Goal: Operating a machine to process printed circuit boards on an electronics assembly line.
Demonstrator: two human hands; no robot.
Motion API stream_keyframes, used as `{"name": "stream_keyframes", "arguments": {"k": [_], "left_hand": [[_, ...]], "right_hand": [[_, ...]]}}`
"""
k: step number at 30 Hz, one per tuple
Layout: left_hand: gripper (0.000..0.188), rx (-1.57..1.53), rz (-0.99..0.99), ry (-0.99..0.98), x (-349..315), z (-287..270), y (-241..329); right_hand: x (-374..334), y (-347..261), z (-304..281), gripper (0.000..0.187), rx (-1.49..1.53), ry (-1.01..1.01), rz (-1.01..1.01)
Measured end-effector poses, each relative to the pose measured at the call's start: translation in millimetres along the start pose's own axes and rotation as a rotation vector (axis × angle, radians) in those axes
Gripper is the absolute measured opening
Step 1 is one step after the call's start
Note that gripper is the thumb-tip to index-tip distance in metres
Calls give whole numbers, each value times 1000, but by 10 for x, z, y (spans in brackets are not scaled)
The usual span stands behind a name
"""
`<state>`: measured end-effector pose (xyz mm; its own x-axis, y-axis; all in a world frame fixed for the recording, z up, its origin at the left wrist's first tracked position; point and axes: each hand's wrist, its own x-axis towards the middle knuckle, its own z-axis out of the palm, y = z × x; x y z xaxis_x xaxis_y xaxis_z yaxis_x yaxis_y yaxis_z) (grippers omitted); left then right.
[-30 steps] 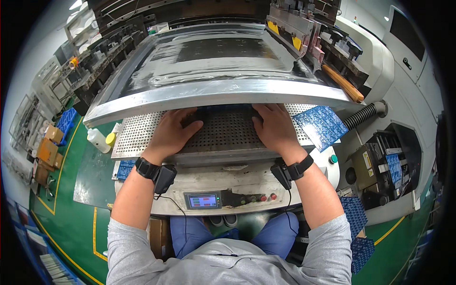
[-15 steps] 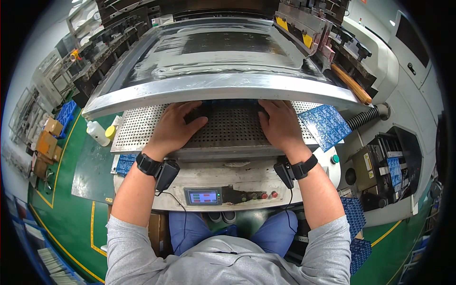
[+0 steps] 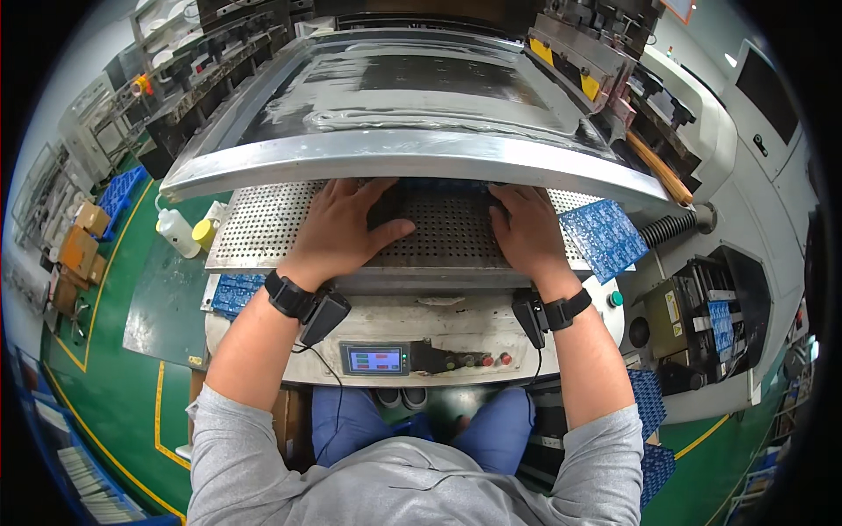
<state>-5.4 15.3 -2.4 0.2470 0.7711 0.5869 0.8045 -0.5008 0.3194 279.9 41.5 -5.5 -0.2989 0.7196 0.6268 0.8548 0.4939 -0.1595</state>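
Note:
Both hands reach over a perforated metal plate (image 3: 263,230) beneath the raised front edge of a silver screen-printing frame (image 3: 421,156). My left hand (image 3: 338,230) is open, palm down, its thumb stretched toward the middle. Opposite it, my right hand (image 3: 531,232) is also open, thumb apart from the fingers. Between the fingertips, a dark blue circuit board panel (image 3: 443,185) shows as a thin strip in the frame's shadow. The frame hides the rest of that panel and some fingertips, so contact is unclear. Grey ink (image 3: 386,117) lies spread on the mesh above.
Right of my right hand, a blue printed board (image 3: 603,237) overhangs the plate's corner. A wooden-handled tool (image 3: 660,169) rests on the frame's right side. A white bottle (image 3: 178,231) and yellow-lidded container (image 3: 204,233) stand at left. Below the plate sits a control screen (image 3: 375,359) with buttons.
My left hand has shifted right and slightly inward along the plate, its thumb nearer the middle. My right hand stays about the same place beside the panel. The whole view has shifted slightly.

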Motion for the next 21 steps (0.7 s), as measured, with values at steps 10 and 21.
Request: {"name": "stream_keyframes", "arguments": {"k": [10,21], "left_hand": [[64,158,75,-21,11,66,-40],[67,237,104,-43,24,55,1]], "right_hand": [[25,-54,-27,28,13,-12,-18],[24,-49,-31,30,-5,-4,-6]]}}
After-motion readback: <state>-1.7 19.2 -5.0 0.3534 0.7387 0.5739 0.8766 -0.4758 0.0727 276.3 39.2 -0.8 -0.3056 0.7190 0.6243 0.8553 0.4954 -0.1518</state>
